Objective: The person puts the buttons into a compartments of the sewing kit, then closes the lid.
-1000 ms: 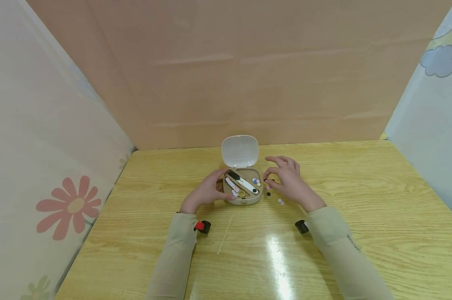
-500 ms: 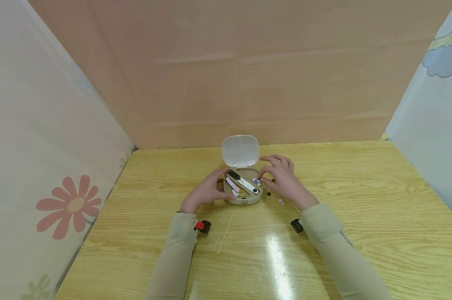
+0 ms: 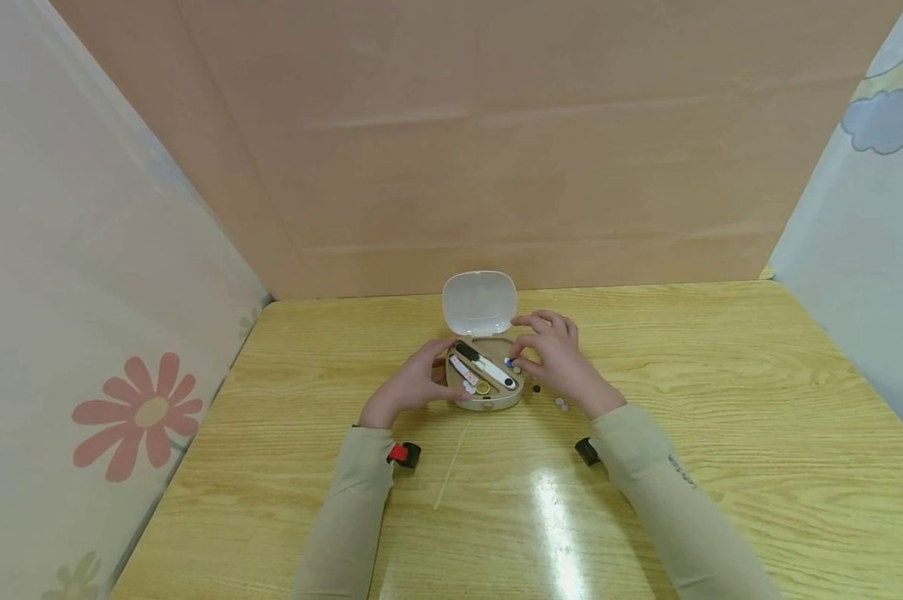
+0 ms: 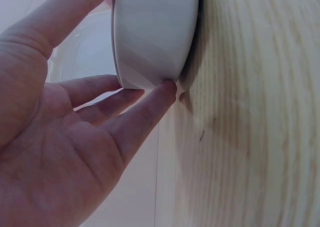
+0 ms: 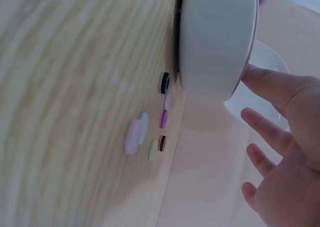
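Right hand point(image 3: 559, 358) farther over one box point(image 3: 507, 402)

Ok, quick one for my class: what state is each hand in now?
Left hand: holding the white box.
Right hand: closed, apparently pinching a dark button.

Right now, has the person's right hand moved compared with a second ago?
Yes. In the head view, the right hand has moved left relative to the unmoved box: its fingertips were beside it, now they're over its right side.

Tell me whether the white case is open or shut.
Open: the white case has its lid raised at the back, exposing a black-and-white tool inside.
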`<action>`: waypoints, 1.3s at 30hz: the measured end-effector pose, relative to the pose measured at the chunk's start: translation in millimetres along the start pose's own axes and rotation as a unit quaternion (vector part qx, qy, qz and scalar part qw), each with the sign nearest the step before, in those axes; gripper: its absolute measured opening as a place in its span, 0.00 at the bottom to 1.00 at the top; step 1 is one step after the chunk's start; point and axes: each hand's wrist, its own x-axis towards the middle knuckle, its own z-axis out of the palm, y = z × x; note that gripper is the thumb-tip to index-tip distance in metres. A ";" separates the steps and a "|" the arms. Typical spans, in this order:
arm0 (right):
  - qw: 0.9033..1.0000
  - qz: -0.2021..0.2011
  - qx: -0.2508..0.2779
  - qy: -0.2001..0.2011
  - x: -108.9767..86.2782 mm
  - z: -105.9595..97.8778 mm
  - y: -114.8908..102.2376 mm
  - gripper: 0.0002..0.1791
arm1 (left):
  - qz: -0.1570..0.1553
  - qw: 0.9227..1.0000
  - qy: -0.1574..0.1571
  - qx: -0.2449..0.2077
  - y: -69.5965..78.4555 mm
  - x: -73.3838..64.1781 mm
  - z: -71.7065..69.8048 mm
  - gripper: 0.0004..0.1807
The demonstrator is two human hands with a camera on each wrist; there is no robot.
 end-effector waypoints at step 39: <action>0.999 0.032 -0.001 0.026 3.8 6.2 -2.4 0.05 | 0.004 1.000 -0.001 -0.021 1.5 -1.3 0.1 0.50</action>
